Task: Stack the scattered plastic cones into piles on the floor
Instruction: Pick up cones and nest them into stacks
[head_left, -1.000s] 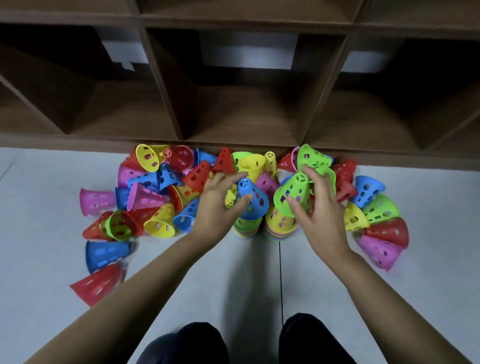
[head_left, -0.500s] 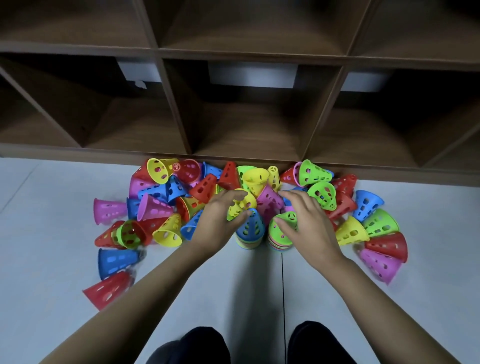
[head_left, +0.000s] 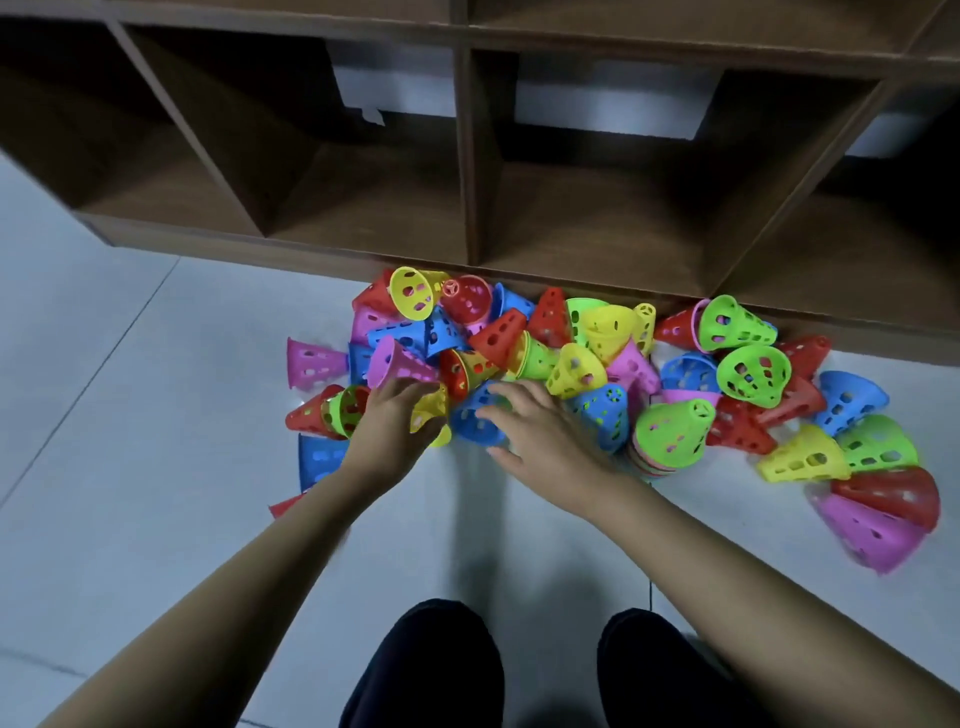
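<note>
Several perforated plastic cones in red, yellow, blue, green and pink lie scattered on the grey floor (head_left: 156, 467) in front of a shelf. Two upright piles stand side by side, one topped by a blue cone (head_left: 605, 415), the other by a green cone (head_left: 670, 434). My left hand (head_left: 389, 431) curls round a yellow cone (head_left: 434, 415) lying at the near left of the heap. My right hand (head_left: 545, 441) reaches left of the piles, its fingers spread over a lying blue cone (head_left: 475, 426) and touching it.
A brown wooden shelf unit (head_left: 467, 218) with open compartments stands right behind the cones. My two dark-clothed knees (head_left: 431, 670) are at the bottom. Loose cones reach far right, to a pink one (head_left: 872, 535), and left, to a pink one (head_left: 311, 364).
Both hands left the two piles and moved left. The blue and green cones they held now top the piles. The left hand took the yellow cone, and the view shifted left.
</note>
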